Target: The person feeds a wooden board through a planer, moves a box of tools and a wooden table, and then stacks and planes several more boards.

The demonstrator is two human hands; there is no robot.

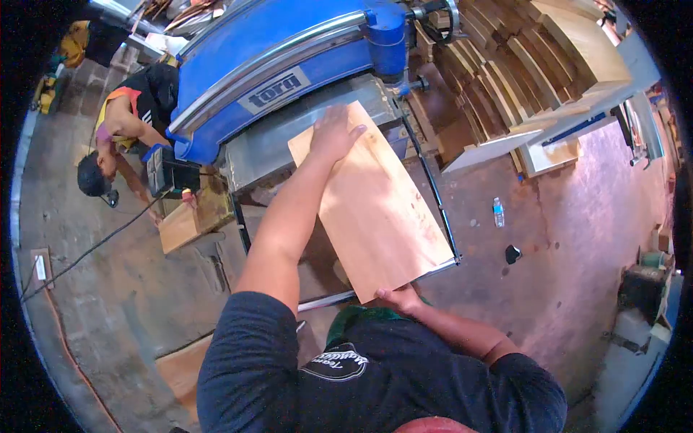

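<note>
A flat, pale wooden board (382, 209) lies tilted across the feed table (267, 141) of a blue thickness planer (281, 65), reaching back toward me. My left hand (336, 136) rests palm down on the board's far end, close to the machine's opening, with the thumb spread out. The fingers of that hand are slightly blurred. At the board's near edge, my right hand (401, 299) grips the corner, thumb on top and the other fingers hidden underneath.
Stacks of curved wooden pieces (512, 65) stand to the right of the planer. On the floor are a plastic bottle (498, 212) and a black object (512, 254). At left, a person (123, 130) bends over a wooden piece (180, 225); a cable (94, 252) runs nearby.
</note>
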